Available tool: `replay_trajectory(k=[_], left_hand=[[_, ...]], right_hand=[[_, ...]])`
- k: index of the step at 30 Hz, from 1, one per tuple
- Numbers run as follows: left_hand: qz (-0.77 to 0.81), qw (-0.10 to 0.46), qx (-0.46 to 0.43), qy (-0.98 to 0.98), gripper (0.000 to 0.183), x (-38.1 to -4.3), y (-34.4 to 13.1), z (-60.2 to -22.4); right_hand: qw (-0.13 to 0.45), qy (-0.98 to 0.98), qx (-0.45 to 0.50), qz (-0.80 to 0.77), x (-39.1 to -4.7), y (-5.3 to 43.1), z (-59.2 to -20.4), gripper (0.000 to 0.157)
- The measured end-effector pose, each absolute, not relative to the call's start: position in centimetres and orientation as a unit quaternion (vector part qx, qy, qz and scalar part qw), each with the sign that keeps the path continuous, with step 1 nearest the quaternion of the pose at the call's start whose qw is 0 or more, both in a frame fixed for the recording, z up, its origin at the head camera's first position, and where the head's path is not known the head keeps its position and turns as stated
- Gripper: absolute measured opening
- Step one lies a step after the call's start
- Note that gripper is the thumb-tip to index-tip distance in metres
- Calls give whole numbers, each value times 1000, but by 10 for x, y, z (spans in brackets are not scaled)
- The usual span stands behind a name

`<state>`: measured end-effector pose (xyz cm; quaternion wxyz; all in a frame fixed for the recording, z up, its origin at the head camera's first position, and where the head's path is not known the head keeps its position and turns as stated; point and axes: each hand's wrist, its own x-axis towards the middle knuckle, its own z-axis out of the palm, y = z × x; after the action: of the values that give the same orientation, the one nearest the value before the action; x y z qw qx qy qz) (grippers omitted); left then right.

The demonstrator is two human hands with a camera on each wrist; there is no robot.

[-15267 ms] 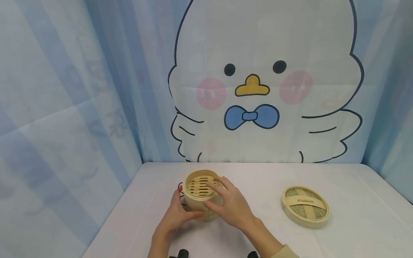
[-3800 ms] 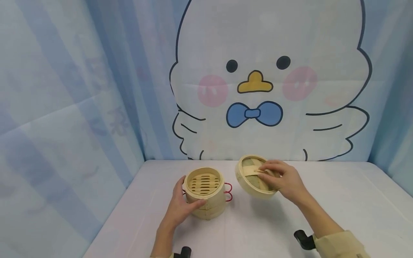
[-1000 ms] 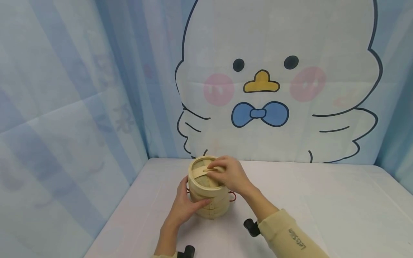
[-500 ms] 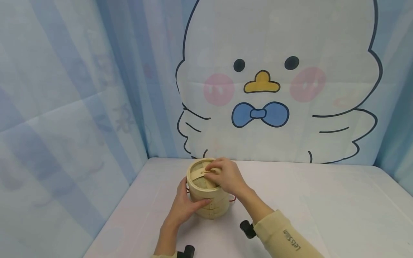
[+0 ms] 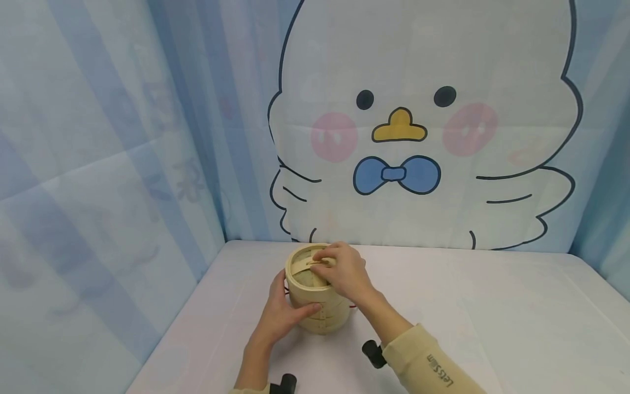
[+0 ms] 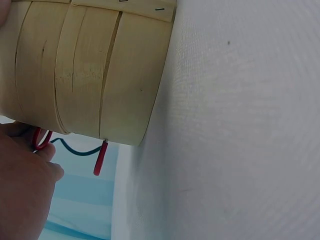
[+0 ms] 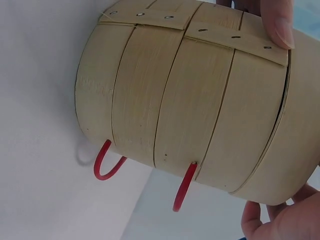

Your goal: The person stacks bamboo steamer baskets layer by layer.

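A stack of round bamboo steamer baskets (image 5: 322, 317) stands on the table, left of centre. My left hand (image 5: 278, 314) holds it from the left, thumb across the front. The woven bamboo lid (image 5: 306, 278) sits on top, and the fingers of my right hand (image 5: 348, 273) pinch its strap handle, partly covering it. In the right wrist view a narrow dark seam shows between the lid's rim (image 7: 305, 120) and the top basket, with red loop handles (image 7: 185, 187) below. Fingers of the left hand (image 6: 25, 185) lie beside a red loop in the left wrist view.
The white-covered table (image 5: 482, 317) stretches off to the right. A blue and white curtain (image 5: 123, 164) hangs at the left, and a cloth printed with a cartoon bird (image 5: 398, 213) closes off the back. Black wrist devices (image 5: 374, 354) sit near the sleeves.
The lid lay on the table at the right, then my right hand lifted it and carried it left onto the steamer. Over the last second it has sunk slightly lower.
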<state>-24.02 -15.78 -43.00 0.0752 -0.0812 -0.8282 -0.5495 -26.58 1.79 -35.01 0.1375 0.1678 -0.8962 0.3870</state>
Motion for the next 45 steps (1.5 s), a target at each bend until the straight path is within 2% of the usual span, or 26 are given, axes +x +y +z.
replay_trajectory(k=[15, 27, 45], left_hand=[[-548, 69, -77, -830, 113, -241, -159, -429], [-552, 55, -62, -830, 130, -240, -161, -428], [-519, 94, -109, -842, 126, -237, -168, -417]], right_hand=[[137, -899, 156, 386, -266, 15, -351, 16], [132, -889, 197, 391, -265, 22, -348, 30], [113, -888, 208, 394, -253, 48, -342, 51]])
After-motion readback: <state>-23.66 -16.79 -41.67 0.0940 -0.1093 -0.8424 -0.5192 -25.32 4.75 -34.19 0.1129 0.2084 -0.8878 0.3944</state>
